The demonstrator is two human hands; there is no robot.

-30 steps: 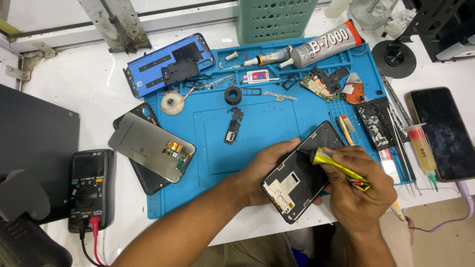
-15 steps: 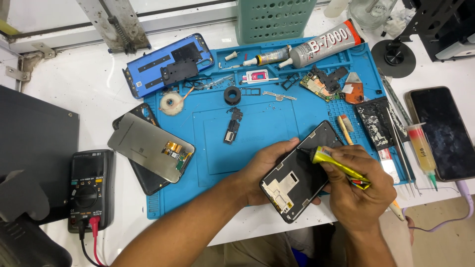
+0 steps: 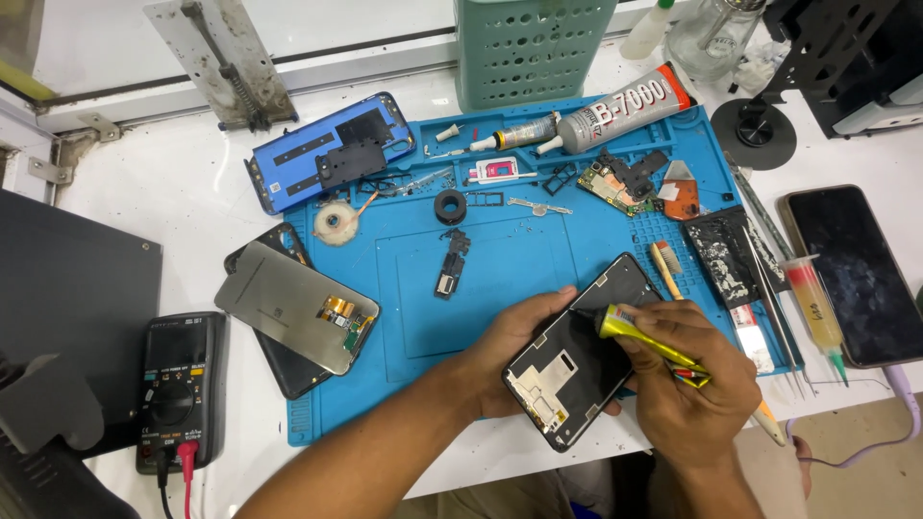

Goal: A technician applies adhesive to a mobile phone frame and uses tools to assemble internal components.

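My left hand grips the left edge of an opened black phone frame, holding it tilted over the front edge of the blue work mat. My right hand is closed around a yellow glue tube, its dark nozzle touching the frame's upper edge near my left fingertips. A grey display panel with a flex cable lies on a black phone body at the mat's left edge.
A blue back cover, a large grey adhesive tube, small boards, a tape roll and screws lie on the mat's far half. A green basket stands behind. A multimeter sits left; a dark phone, syringe and tweezers lie right.
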